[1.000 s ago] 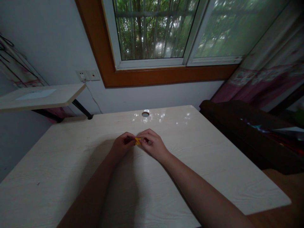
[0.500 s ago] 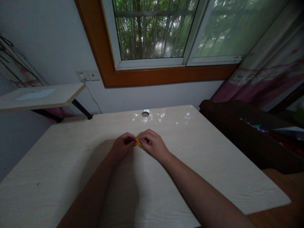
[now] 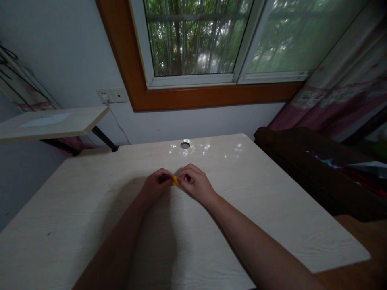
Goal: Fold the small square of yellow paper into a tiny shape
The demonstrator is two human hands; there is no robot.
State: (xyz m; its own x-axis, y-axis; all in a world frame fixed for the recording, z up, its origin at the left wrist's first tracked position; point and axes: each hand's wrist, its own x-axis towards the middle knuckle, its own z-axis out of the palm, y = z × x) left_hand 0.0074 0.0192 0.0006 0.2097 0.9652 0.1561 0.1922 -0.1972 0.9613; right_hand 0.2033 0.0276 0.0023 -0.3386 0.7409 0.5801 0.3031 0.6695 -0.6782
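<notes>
A small yellow-orange piece [image 3: 175, 181], which looks folded, is pinched between my two hands over the desk. My left hand [image 3: 155, 184] grips its left side between thumb and fingertips. On the other side, my right hand [image 3: 196, 182] holds it the same way, thumb below and fingers curled above. The fingertips cover the piece's ends, and its exact kind is too small to make out. Both forearms reach in from the lower edge of the view and rest on or close above the pale wood-grain desk top [image 3: 272, 201].
A round cable hole [image 3: 185, 145] lies near the desk's back edge. At the left a raised shelf [image 3: 87, 123] stands on black legs, with a pale sheet [image 3: 45, 120] on it. A white cord [image 3: 119, 125] hangs from the wall socket [image 3: 105, 96]. Dark furniture [image 3: 296, 169] stands at the right.
Almost nothing differs. My right fingers have shifted very slightly, and the yellow-orange piece shows a slightly different shape between the fingertips.
</notes>
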